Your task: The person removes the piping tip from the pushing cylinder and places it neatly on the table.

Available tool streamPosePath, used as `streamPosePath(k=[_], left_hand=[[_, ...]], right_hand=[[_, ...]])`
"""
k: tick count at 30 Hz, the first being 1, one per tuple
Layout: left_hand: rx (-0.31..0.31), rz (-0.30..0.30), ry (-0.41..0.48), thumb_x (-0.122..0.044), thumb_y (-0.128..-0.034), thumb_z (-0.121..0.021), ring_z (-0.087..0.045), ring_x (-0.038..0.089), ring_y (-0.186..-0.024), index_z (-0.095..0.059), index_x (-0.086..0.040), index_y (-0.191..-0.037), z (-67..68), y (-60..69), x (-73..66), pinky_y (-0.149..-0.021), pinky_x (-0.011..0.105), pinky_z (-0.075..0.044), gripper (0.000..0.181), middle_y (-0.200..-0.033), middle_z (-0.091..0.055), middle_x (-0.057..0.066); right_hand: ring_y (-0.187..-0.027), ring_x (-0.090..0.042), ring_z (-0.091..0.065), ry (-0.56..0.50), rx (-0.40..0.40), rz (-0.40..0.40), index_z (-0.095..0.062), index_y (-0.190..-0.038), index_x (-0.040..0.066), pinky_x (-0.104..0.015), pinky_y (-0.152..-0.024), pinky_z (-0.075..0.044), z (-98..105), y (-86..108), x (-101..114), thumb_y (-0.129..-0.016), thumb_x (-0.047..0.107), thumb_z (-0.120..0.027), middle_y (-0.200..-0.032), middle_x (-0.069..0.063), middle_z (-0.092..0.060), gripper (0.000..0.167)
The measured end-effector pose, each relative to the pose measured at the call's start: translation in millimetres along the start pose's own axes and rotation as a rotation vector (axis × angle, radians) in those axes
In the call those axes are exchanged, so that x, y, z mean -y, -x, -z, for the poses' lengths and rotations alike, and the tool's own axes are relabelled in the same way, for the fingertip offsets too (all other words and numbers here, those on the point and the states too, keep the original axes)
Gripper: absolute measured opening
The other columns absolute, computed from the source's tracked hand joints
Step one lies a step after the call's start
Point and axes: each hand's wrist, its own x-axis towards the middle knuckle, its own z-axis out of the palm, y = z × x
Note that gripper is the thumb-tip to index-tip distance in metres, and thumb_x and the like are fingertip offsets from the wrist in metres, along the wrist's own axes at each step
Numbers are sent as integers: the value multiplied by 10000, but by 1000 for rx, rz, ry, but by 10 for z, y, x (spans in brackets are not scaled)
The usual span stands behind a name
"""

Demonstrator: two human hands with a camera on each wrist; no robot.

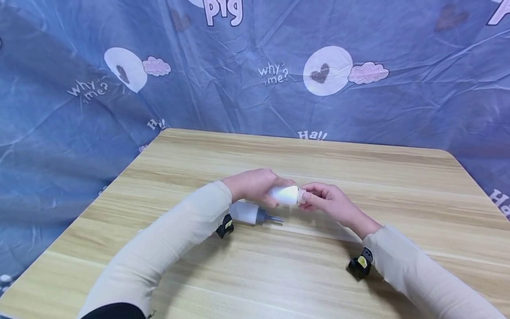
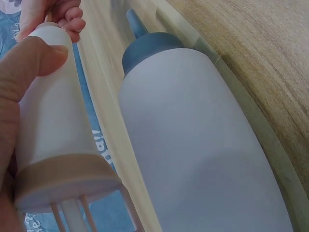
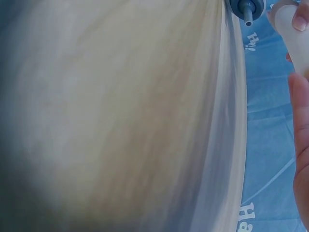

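My left hand point(image 1: 259, 184) grips a white cylindrical tube point(image 1: 284, 195) from the side, thumb pressed on its upper part. In the left wrist view the tube point(image 2: 55, 106) has a tan collar point(image 2: 67, 176) at its near end, with thin rods and a frame beyond it. At the tube's narrow far end, my right hand point(image 1: 324, 199) pinches the tip with thumb and fingers, which partly hide it. A white squeeze bottle point(image 1: 244, 212) with a grey-blue nozzle cap point(image 2: 152, 48) lies on its side below my left hand, apart from the tube.
The light wood table point(image 1: 287, 274) reaches to a blue printed curtain point(image 1: 239, 88) at the back and left. Black wrist cameras hang under both sleeves, the left one point(image 1: 225, 226) close to the squeeze bottle.
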Motion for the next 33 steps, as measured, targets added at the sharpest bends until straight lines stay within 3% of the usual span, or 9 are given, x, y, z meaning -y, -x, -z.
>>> streamPosePath(k=[7,20,33], left_hand=[[4,11,7,-190,-774,-691,-597,90,-716,-486,-132,-1352,-6,11,13,-660,177,-477,616,-956,-689,39],[14,18,18,-194,-778,-685,-594,85,-726,-482,-146,-1355,2,18,18,-660,177,-476,613,-952,-682,23],[10,31,28,-191,-774,-690,-596,90,-725,-485,-156,-1354,2,36,9,-665,179,-479,617,-946,-685,24]], right_hand=[[-826,-82,-624,95,-66,21,-576,-1130,-53,-236,-725,-524,-19,-1,12,-864,118,-645,-941,-97,-657,323],[-861,-66,-606,114,-130,24,-581,-1139,-26,-216,-728,-510,-53,9,26,-803,110,-712,-948,-30,-644,385],[-938,-22,-595,123,-144,71,-574,-1124,-48,-195,-791,-500,-100,12,49,-763,40,-732,-1110,-217,-613,404]])
